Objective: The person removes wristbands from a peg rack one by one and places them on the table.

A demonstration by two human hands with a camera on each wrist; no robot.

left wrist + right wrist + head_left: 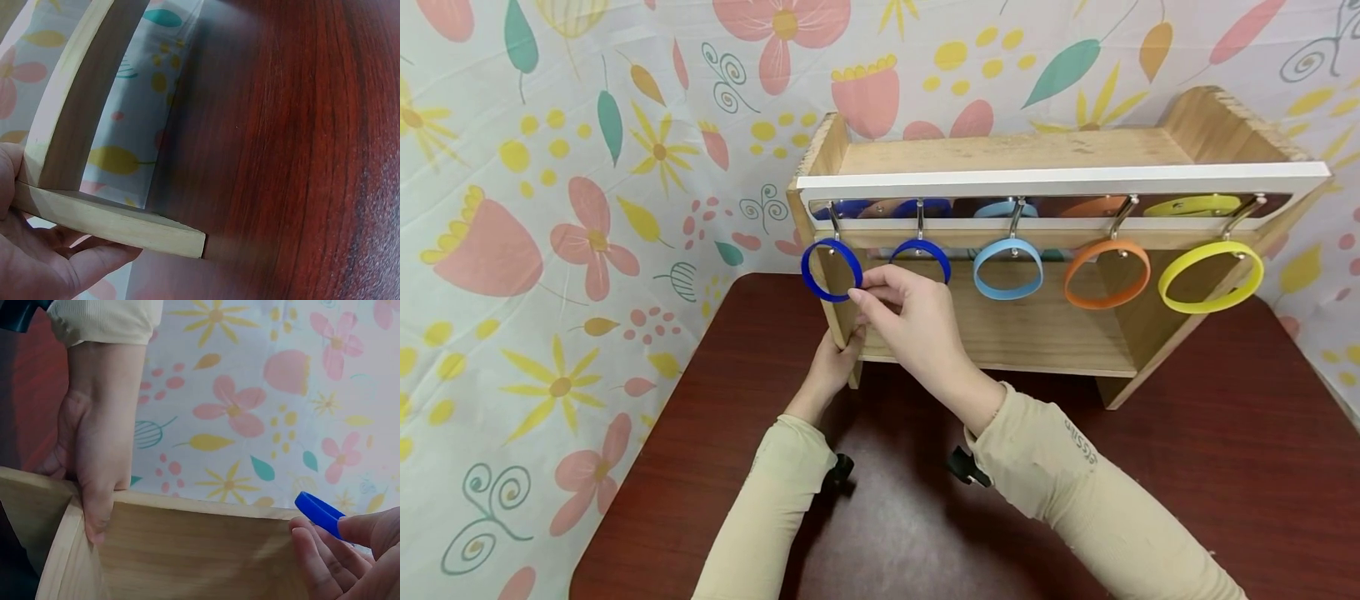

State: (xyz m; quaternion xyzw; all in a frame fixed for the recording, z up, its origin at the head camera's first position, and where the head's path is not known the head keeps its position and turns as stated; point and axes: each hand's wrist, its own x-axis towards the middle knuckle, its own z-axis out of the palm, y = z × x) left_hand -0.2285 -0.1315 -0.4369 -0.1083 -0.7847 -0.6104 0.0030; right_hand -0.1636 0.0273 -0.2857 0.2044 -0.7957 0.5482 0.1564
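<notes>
My right hand [913,321] pinches the lower right edge of a dark blue wristband [806,268] at the leftmost hook of a wooden rack [1000,154]. In the right wrist view this blue band [319,515] sits between thumb and fingers. My left hand [837,360] grips the rack's left side panel low down, with its thumb on the inner face in the right wrist view. The left wrist view shows its fingers around the wooden board [119,222]. Beside the pinched band hangs a second dark blue wristband [947,265], partly hidden behind my right hand.
Farther right hang a light blue wristband [1007,294], an orange one [1101,303] and a yellow one [1202,307], each on its own metal hook. A white strip [1060,177] runs along the rack's front. The rack stands on a dark red table [700,417] before a flower-patterned cloth [647,150].
</notes>
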